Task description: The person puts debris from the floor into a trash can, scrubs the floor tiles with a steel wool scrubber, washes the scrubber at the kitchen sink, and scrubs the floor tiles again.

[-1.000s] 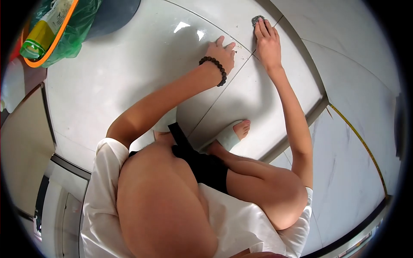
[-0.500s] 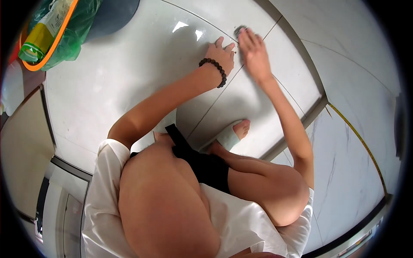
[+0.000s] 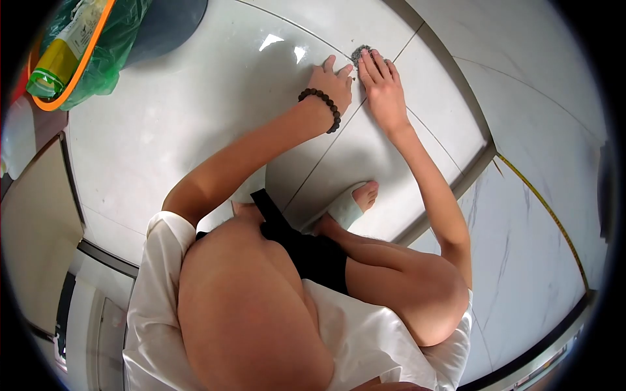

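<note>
Pressed down over a grey steel wool scourer (image 3: 357,56) is my right hand (image 3: 383,91), its fingers closed together on top of it. The scourer lies on the pale floor tiles (image 3: 215,85) beside a dark grout line, and part of it is hidden under my fingers. To the left, my left hand (image 3: 332,85) rests on the tiles with its fingers spread and nothing in it. A dark bead bracelet (image 3: 324,100) circles that wrist. Small dark specks show on the floor between the two hands.
An orange-rimmed bin (image 3: 99,40) with a green bag and a yellow-green packet stands at the upper left. A grey rounded object (image 3: 171,26) is beside it. A dark border strip (image 3: 466,98) and marbled wall (image 3: 528,98) run along the right. My slippered foot (image 3: 355,202) is below my hands.
My right hand has shifted slightly toward me and left, still on the scourer, and more of the scourer shows past its fingers. My left hand stays nearly in place.
</note>
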`<state>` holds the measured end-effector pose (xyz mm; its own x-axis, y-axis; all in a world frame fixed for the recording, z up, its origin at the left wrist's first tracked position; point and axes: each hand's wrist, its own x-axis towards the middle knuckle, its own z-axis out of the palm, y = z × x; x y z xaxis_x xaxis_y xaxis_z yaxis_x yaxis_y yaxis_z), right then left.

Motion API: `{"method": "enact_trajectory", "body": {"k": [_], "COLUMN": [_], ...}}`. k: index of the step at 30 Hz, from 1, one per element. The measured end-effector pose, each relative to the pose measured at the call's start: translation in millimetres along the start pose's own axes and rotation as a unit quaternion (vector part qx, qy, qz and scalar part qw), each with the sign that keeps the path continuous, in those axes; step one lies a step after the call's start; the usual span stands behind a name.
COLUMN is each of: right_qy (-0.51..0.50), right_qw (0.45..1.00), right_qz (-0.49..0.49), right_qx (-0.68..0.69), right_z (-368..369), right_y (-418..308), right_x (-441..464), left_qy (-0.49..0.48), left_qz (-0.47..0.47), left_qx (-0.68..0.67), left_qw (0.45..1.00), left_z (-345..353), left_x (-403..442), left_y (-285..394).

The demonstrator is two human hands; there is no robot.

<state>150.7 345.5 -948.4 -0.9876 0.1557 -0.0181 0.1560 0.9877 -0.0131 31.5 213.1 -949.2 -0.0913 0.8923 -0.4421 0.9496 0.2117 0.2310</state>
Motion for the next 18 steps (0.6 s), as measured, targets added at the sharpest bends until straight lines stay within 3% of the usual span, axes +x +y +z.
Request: {"method": "enact_trajectory", "body": {"k": [6, 18], "right_qy": [-0.008, -0.071], "right_qw": [0.996, 0.996], "right_qz": [0.026, -0.009], "right_qx": [-0.084, -0.048], "right_z": [-1.1, -19.3], "right_y": [33.0, 19.0], "right_x": [25.2, -11.5], "left_qy": [-0.014, -0.001], "left_qz": [-0.007, -0.022], "left_qx": [0.042, 0.0], "left_qw": [0.999, 1.0], "left_z": [-7.6, -7.6], "left_x": [-3.1, -2.4], "left_y": [4.0, 6.2]}}
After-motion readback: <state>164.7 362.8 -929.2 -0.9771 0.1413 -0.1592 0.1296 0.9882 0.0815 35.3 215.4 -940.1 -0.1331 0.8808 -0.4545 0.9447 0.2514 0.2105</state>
